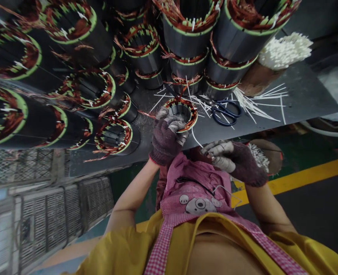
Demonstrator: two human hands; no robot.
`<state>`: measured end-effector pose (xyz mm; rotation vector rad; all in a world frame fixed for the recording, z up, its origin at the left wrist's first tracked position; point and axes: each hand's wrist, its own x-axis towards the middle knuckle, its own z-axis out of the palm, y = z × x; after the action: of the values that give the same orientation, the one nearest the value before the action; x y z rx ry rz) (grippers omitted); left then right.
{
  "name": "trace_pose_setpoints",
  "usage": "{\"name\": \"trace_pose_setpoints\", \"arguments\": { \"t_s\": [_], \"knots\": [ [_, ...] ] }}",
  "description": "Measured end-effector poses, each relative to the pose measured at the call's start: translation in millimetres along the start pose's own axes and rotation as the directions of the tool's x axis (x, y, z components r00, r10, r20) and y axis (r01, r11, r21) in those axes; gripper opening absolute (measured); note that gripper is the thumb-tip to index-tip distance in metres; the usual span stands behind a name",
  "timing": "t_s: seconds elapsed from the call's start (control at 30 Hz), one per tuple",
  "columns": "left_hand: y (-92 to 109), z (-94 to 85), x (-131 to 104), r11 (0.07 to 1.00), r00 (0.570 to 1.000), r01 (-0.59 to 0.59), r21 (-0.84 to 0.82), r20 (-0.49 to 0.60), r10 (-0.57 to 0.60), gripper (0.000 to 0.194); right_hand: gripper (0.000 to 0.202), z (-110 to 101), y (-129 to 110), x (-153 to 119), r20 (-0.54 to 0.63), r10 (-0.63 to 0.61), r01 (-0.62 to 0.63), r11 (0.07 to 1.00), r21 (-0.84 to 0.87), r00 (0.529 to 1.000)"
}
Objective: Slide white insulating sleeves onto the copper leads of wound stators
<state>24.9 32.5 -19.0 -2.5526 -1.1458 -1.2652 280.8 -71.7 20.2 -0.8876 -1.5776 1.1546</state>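
A stator ring with copper windings and a green rim (193,116) sits near the table's front edge. My left hand (169,133), in a dark glove with taped fingers, is wrapped over its near left side. To the right, my right hand (232,156), gloved the same way, pinches the end of a white tie (196,137) between thumb and fingers. The tie curves up to the ring's right side; where it goes inside cannot be made out. Blue-handled scissors (226,112) lie on the table right of the ring, among loose white ties (260,107).
Stacked stators (188,42) stand behind the ring, with more (114,137) to the left. At the back right a brown container (251,80) holds a bundle of white ties. Metal grating lies lower left; a container of cut white pieces (272,152) is beyond my right hand.
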Motion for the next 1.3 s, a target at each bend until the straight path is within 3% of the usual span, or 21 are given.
{"name": "trace_pose_setpoints", "arguments": {
  "t_s": [0.13, 0.23, 0.33, 0.5, 0.73, 0.9, 1.03, 1.17, 1.3],
  "knots": [
    [-0.3, 1.3, -0.9, 1.000, 0.999, 0.030, 0.007, 0.012, -0.030, 0.034, 0.007, -7.7, 1.7, -10.9, -0.046, 0.065, -0.066, 0.998, -0.020, 0.997],
    [1.5, 1.7, 0.5, 0.999, 0.998, -0.028, 0.020, -0.048, 0.029, 0.027, 0.007, -8.3, 3.5, -14.8, -0.063, 0.089, -0.089, 0.996, 0.011, 0.994],
    [2.3, 1.7, 1.8, 0.995, 0.988, -0.095, 0.006, -0.124, 0.095, 0.021, 0.008, 0.2, 4.5, -4.2, -0.094, 0.064, -0.061, 0.998, 0.035, 0.993],
    [-0.2, 1.9, 1.8, 0.993, 0.986, -0.110, -0.035, -0.130, 0.104, 0.017, 0.007, 8.6, 4.3, 12.8, -0.077, 0.025, -0.020, 0.998, 0.060, 0.997],
    [2.4, 3.6, 3.0, 0.993, 0.982, -0.107, -0.051, -0.164, 0.098, 0.024, 0.010, -13.3, 7.0, -16.6, -0.166, 0.153, -0.166, 0.984, -0.068, 0.974],
    [2.4, 3.8, 1.8, 0.996, 0.987, -0.085, -0.038, -0.138, 0.079, 0.024, 0.013, -15.0, 4.6, -22.1, -0.147, 0.189, -0.206, 0.972, -0.109, 0.971],
    [1.7, 3.0, 1.5, 0.997, 0.989, -0.082, -0.013, -0.122, 0.080, 0.023, 0.012, -4.2, 3.4, -5.3, -0.150, 0.143, -0.154, 0.986, -0.066, 0.978],
    [4.4, 2.0, 2.6, 0.997, 0.995, -0.078, -0.006, -0.061, 0.078, 0.024, 0.017, 16.9, 14.4, 31.3, -0.181, 0.033, -0.033, 0.999, 0.003, 0.983],
    [15.6, 3.6, 3.6, 1.000, 0.996, -0.007, -0.020, -0.083, 0.005, 0.034, 0.031, 27.4, 26.2, 54.6, -0.228, 0.045, -0.066, 0.994, -0.089, 0.973]
  ]
}}
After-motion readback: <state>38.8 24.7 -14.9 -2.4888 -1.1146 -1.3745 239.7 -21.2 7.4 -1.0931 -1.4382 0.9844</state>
